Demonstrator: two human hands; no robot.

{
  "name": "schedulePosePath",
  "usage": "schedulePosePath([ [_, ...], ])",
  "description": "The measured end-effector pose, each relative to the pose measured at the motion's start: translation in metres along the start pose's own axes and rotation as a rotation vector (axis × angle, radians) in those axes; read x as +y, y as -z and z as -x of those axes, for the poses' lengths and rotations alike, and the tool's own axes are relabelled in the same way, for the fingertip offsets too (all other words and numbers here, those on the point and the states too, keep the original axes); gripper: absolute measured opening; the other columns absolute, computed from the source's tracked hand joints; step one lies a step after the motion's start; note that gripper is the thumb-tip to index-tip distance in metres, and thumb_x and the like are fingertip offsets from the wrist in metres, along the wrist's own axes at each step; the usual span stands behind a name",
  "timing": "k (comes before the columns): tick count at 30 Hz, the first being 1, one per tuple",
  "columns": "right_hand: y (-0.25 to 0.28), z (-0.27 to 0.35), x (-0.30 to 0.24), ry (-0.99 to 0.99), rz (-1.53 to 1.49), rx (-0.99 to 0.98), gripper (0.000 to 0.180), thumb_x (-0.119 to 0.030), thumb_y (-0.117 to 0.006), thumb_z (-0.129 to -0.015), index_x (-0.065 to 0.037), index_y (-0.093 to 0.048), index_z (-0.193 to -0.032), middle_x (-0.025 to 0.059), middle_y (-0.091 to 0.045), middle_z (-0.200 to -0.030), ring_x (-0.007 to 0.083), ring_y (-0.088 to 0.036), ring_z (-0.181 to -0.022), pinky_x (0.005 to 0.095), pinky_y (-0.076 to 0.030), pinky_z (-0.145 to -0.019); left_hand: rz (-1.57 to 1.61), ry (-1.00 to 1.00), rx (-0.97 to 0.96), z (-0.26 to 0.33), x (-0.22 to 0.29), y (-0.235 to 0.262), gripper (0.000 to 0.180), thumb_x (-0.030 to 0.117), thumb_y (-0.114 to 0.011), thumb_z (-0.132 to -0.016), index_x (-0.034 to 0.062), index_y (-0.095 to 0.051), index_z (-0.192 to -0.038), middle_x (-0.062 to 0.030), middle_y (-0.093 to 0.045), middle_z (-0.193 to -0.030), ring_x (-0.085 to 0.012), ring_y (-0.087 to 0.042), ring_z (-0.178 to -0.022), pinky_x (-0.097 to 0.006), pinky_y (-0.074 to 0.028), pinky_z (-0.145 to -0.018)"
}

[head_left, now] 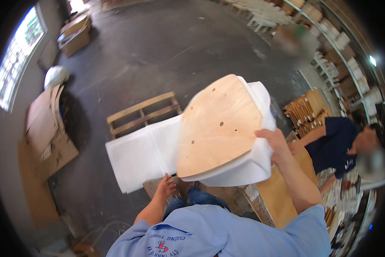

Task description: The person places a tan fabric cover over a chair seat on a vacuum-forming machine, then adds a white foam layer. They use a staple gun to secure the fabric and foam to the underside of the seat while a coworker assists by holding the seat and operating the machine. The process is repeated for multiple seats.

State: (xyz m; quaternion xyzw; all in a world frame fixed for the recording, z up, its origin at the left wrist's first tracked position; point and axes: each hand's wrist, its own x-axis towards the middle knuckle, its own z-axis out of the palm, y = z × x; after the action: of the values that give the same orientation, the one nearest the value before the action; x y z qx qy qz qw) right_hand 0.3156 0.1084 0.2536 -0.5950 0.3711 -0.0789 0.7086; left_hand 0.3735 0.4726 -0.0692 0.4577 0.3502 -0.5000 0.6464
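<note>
Head cam: my right hand [274, 143], center-right of frame, is closed w/ thumb over the edge of a plywood seat panel [218, 126], which lies on white foam padding [252, 165], tilted. My left hand [167, 186], lower center, fingers loosely spread, grips nothing and sits just under the white foam sheet [139, 154]. Wooden pallet [141, 113] behind. Co-worker in navy shirt [334, 145] at right.

A rounded plywood seat panel [218, 126] is held up tilted, its pale wood face showing several small drilled holes. It rests on a thick white foam pad [248, 165] of the same outline, whose edge shows along the panel's right side and below it. A stack of flat white foam sheets [141, 154] lies just left of the panel, partly tucked behind it, in front of a wooden pallet [143, 113].
</note>
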Motion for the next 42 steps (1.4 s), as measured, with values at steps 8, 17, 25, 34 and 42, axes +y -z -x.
schedulePosePath([
  [8, 0.083, 0.161, -0.021, 0.048, -0.59, 0.209, 0.039, -0.013, -0.073, -0.091, 0.002, -0.063, -0.126, 0.0104, -0.072, -0.099, 0.019, -0.073, -0.081, 0.037, -0.062, -0.074, 0.227, -0.371, -1.131, 0.005, 0.062, -0.127, 0.094, 0.077, -0.053, -0.097, 0.0108, -0.04, -0.162, -0.0181, -0.045, -0.163, -0.0359, -0.044, -0.148, -0.057, -0.034, -0.121],
  [17, 0.168, 0.273, 0.092, 0.286, -0.907, 0.497, 0.043, -0.014, -0.073, -0.091, 0.001, -0.062, -0.13, 0.0105, -0.073, -0.1, 0.0199, -0.074, -0.085, 0.0368, -0.062, -0.079, -0.214, -0.542, -0.931, 0.162, 0.068, -0.202, 0.086, 0.065, -0.058, -0.097, 0.0036, -0.046, -0.157, -0.017, -0.051, -0.159, -0.0345, -0.053, -0.139, -0.045, -0.045, -0.114],
  [25, 0.26, 0.349, 0.137, 0.391, -1.093, 0.538, 0.039, -0.016, -0.066, -0.095, 0.004, -0.064, -0.129, 0.0146, -0.076, -0.105, 0.0235, -0.078, -0.087, 0.0358, -0.066, -0.078, -0.489, -0.525, -0.969, 0.211, -0.003, -0.337, 0.079, 0.058, -0.059, -0.097, 0.0021, -0.051, -0.153, -0.0177, -0.056, -0.152, -0.0334, -0.057, -0.134, -0.045, -0.048, -0.109],
  [34, 0.404, 0.392, 0.215, 0.468, -1.107, 0.633, 0.043, -0.014, -0.072, -0.088, 0.005, -0.066, -0.126, 0.0166, -0.076, -0.103, 0.0276, -0.076, -0.089, 0.0415, -0.063, -0.083, -0.583, -0.324, -1.005, 0.227, -0.119, -0.44, 0.071, 0.045, -0.062, -0.092, 0.0, -0.056, -0.146, -0.0193, -0.066, -0.14, -0.0323, -0.063, -0.124, -0.043, -0.052, -0.103],
  [42, 0.447, 0.381, 0.228, 0.438, -1.132, 0.625, 0.049, -0.016, -0.072, -0.089, 0.007, -0.063, -0.131, 0.0185, -0.076, -0.109, 0.0287, -0.077, -0.091, 0.0416, -0.064, -0.086, -0.638, -0.12, -0.999, 0.175, -0.127, -0.473, 0.067, 0.031, -0.066, -0.087, -0.0027, -0.057, -0.144, -0.0212, -0.07, -0.132, -0.0354, -0.07, -0.114, -0.045, -0.058, -0.097],
])
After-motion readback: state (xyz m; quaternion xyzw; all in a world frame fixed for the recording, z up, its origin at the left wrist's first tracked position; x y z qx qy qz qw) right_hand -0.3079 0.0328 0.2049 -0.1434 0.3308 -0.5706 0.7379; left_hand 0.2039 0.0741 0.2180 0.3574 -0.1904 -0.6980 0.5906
